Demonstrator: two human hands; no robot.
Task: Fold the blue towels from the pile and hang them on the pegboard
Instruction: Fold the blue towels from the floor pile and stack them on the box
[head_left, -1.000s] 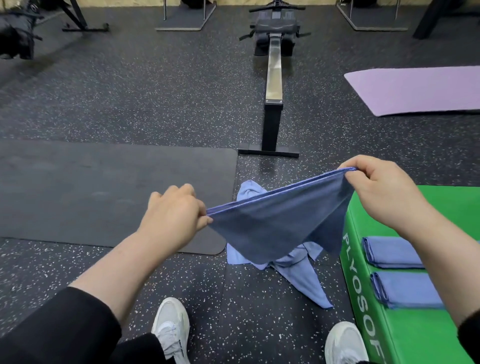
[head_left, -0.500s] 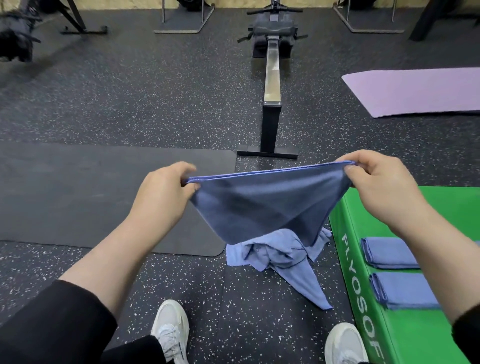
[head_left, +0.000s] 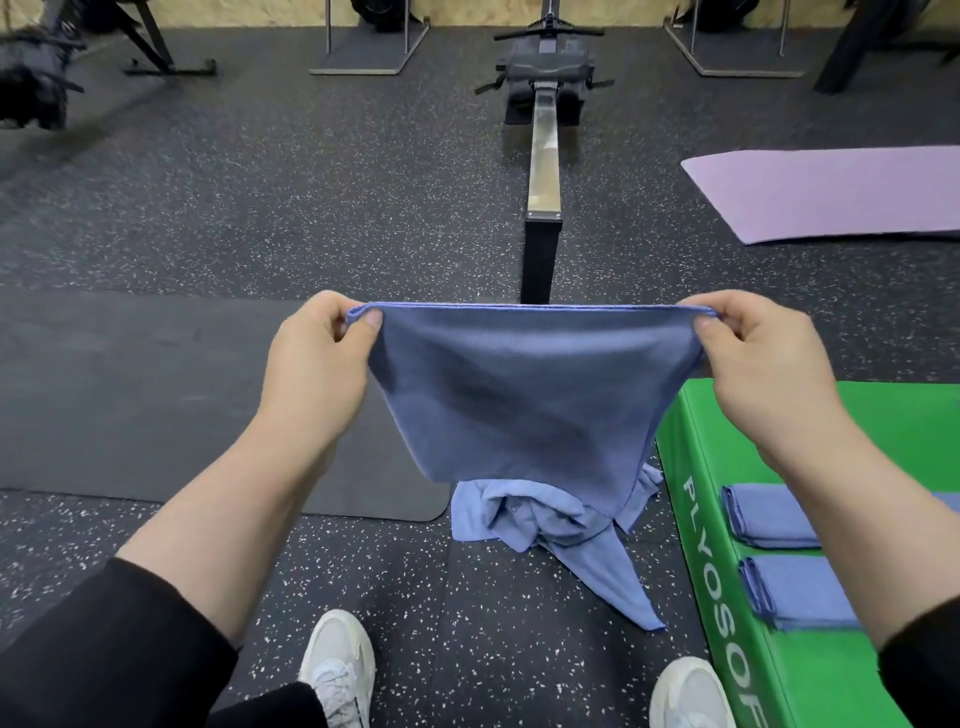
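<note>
My left hand (head_left: 317, 364) & right hand (head_left: 763, 364) each pinch a top corner of the blue towel (head_left: 530, 384), stretched taut above the floor pile (head_left: 545, 525); 2 folded towels (head_left: 779, 551) on green box (head_left: 727, 545).

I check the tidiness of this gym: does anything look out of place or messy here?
Yes. A crumpled pile of blue towels lies on the floor, unfolded, beside the green box, where two folded towels lie neatly. The held towel hangs straight between the left hand and right hand.
</note>
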